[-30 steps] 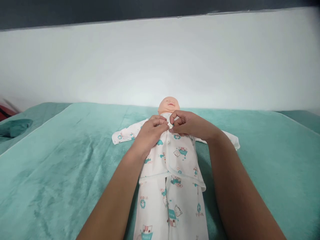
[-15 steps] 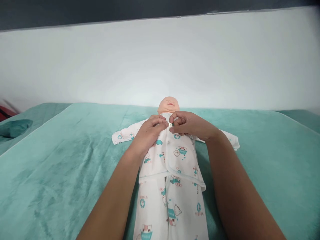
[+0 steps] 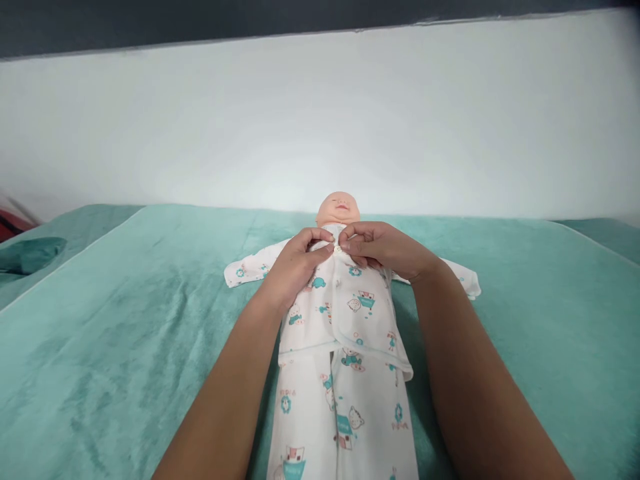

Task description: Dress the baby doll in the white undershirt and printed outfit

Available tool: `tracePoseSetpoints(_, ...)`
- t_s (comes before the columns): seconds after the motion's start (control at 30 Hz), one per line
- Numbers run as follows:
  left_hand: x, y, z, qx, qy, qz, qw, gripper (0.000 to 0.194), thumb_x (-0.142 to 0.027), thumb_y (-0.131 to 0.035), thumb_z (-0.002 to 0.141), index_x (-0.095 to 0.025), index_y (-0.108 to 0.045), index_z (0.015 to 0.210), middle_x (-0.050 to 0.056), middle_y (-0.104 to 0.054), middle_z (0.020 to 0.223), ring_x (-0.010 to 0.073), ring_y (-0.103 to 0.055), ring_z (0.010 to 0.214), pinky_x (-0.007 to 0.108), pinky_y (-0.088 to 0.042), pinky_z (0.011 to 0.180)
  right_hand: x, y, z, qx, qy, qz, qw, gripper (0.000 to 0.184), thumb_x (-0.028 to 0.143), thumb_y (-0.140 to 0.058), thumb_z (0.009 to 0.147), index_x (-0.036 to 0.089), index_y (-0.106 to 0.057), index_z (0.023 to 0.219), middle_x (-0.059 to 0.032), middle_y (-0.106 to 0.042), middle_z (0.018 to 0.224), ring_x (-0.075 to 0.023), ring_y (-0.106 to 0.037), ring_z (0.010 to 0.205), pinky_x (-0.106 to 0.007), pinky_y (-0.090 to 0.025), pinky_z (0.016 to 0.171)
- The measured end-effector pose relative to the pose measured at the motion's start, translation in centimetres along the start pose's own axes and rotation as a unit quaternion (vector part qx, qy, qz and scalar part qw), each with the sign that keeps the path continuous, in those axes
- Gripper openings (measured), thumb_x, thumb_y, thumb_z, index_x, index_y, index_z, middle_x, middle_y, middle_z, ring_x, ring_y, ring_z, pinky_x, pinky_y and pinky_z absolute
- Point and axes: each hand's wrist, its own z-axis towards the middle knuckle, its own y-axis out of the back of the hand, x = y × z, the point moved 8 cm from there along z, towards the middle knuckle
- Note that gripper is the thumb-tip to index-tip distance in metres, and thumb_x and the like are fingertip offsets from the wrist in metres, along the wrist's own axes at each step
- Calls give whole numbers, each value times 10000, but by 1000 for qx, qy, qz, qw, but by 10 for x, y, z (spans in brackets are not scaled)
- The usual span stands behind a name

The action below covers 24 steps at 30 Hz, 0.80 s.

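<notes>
A baby doll (image 3: 339,208) lies on its back in a white printed baby shirt (image 3: 313,327) and matching trousers (image 3: 375,427). At the upper chest, a small white button (image 3: 337,249) shows on the shirt's front opening. My left hand (image 3: 300,265) is at the left of the button, thumb and index finger curled in on the shirt front. From the other side, my right hand (image 3: 385,248) pinches the shirt's edge between thumb and fingertips, close against the button. My hands cover part of the doll's chest and shoulders.
A teal plush blanket (image 3: 140,320) with some wrinkles spreads under the doll. Behind it rises a white wall (image 3: 320,127) with a dark band along the top. Something red and black (image 3: 13,223) shows at the far left edge.
My left index finger has lifted a little apart from the thumb. My right thumb and index finger have come closer together at the button. The doll has stayed in place.
</notes>
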Motion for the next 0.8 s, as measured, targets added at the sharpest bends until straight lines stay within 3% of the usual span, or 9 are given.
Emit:
tracePoseSetpoints(0.17, -2, 1, 0, -31, -7, 7, 999, 188, -295, -627, 815, -248, -648, 996, 16, -652, 1073, 127, -595, 752, 218, -412, 547, -4, 2, 3, -21, -18, -9, 1000, 173, 383, -656, 802, 224, -630, 864, 41, -531, 548, -99, -372, 475, -246, -263, 454)
tracePoseSetpoints(0.43, -6, 3, 0, -69, -58, -21, 996, 154, -359, -624, 838, -216, -665, 879, 28, -696, 984, 184, -641, 903, 285, -508, 766, 5, 4, 0, -72, -9, -40, 997, 384, 535, -558, 884, 206, -553, 687, 11, -566, 571, -95, -371, 473, -263, -298, 480)
tracePoseSetpoints(0.53, -10, 5, -10, -79, -116, 47, 989, 150, -335, -593, 859, -209, -666, 819, 35, -697, 1071, 203, -622, 1030, 338, -477, 939, 9, 2, -7, -139, -8, -74, 987, 454, 560, -533, 894, 207, -487, 611, 24, -502, 545, -104, -380, 506, -268, -315, 520)
tracePoseSetpoints(0.67, -11, 2, -34, -67, -189, 145, 969, 133, -258, -565, 877, -220, -644, 778, 29, -638, 1261, 207, -544, 1215, 383, -370, 1106, 18, -5, -31, -277, 10, -117, 954, 505, 609, -468, 910, 216, -412, 599, 28, -447, 584, -131, -408, 586, -277, -323, 571)
tracePoseSetpoints(0.8, -10, 0, -48, -46, -217, 190, 956, 159, -229, -524, 900, -232, -668, 832, 30, -597, 1342, 214, -485, 1297, 417, -335, 1150, 21, -29, -62, -304, -5, -165, 938, 545, 659, -316, 945, 225, -422, 634, 16, -456, 588, -155, -414, 598, -292, -311, 569)
